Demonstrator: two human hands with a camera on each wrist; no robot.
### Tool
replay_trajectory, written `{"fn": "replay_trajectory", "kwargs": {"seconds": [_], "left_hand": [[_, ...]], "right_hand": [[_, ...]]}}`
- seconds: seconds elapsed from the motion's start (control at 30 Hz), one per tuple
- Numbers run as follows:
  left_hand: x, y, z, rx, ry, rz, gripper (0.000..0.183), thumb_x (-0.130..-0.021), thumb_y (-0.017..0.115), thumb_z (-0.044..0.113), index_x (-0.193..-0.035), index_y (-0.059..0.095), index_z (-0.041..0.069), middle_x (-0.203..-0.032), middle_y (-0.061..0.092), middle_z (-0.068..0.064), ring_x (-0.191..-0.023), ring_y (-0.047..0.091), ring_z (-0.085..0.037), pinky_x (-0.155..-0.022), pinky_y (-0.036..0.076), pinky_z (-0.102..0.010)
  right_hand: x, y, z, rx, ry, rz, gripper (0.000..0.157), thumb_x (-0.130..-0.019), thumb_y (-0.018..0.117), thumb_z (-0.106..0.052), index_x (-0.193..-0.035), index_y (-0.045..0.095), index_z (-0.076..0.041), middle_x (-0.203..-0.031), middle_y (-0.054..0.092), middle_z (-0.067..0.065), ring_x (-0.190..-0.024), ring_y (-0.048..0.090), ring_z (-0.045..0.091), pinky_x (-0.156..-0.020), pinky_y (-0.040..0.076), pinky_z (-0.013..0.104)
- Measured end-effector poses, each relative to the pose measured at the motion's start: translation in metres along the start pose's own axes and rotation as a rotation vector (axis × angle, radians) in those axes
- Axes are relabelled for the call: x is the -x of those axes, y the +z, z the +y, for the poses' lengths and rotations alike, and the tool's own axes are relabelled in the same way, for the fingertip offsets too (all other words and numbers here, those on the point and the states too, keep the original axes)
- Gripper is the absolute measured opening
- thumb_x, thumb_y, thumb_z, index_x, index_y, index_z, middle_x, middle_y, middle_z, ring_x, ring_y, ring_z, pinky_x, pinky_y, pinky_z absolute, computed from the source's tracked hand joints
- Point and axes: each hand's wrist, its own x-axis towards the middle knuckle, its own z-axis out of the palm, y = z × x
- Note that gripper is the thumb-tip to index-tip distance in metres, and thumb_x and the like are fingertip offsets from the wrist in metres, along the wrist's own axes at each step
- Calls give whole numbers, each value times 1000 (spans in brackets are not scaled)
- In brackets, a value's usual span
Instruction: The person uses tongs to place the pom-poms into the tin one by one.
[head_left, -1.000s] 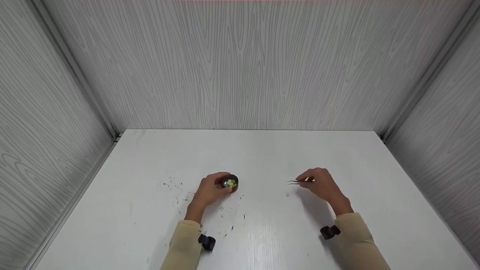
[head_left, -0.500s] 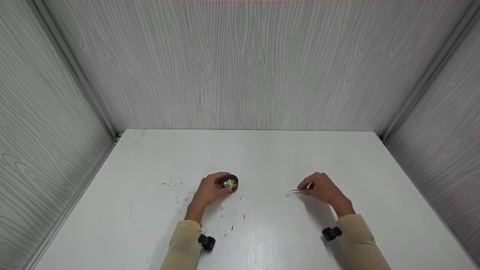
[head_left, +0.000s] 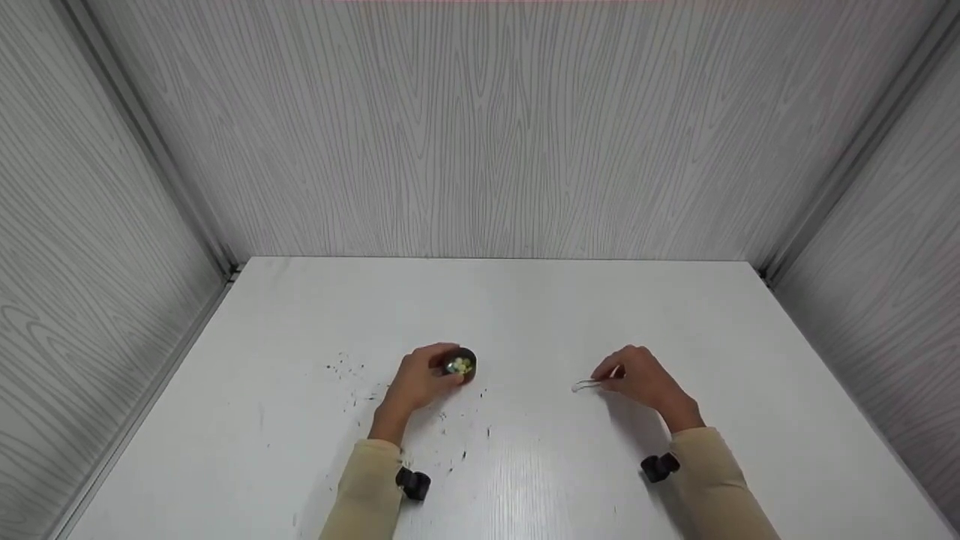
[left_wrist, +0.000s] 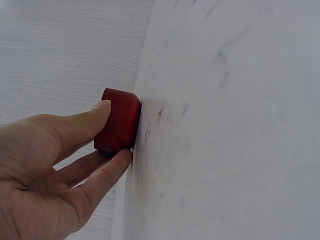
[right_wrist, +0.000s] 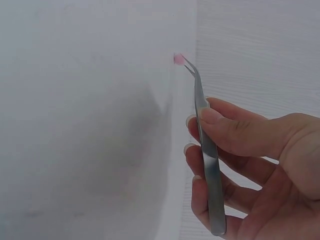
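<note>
Left of the table's middle, my left hand (head_left: 416, 381) grips a small round cup (head_left: 472, 361) between thumb and fingers. Pale green and yellow beads (head_left: 460, 366) lie inside it. From the left wrist view, the cup's outer wall (left_wrist: 120, 122) is dark red and its base sits on the table; its inside is hidden there. Pinched in my right hand (head_left: 641, 381) is a pair of bent-tip metal tweezers (right_wrist: 210, 170), angled down to the table. Their slightly parted tips are at a small pink bead (right_wrist: 179, 59) on the tabletop; whether they squeeze it I cannot tell.
The white table (head_left: 517, 307) has dark specks and marks (head_left: 463, 455) around the left hand. Grey wood-grain panels (head_left: 480, 135) enclose it at the back and both sides. A black wrist camera (head_left: 660, 466) is strapped at each sleeve.
My right hand has brought the tweezers down toward me, so their tips went from above the table to the small bead. The left hand and cup have stayed in place.
</note>
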Motion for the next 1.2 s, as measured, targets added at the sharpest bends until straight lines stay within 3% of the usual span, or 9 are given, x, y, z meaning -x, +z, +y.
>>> {"fn": "replay_trajectory", "kwargs": {"seconds": [0.63,1.2], "left_hand": [[2,0,0,7,25,14,50,-92,76,6,-140,62,2,-138,65,-22,-127,64,-39,-109,50,-53],[0,0,-1,26,11,1,51,-91,76,5,-140,61,3,-138,65,-21,-127,64,-38,-111,50,-53]], "right_hand": [[-8,1,-8,-24,-84,84,20,-85,75,9,-93,83,-8,-92,79,8,-86,70,22,-76,55,31],[-37,8,-46,-86,-144,95,20,-85,75,9,-93,83,-7,-93,79,10,-85,71,24,-74,55,31]]}}
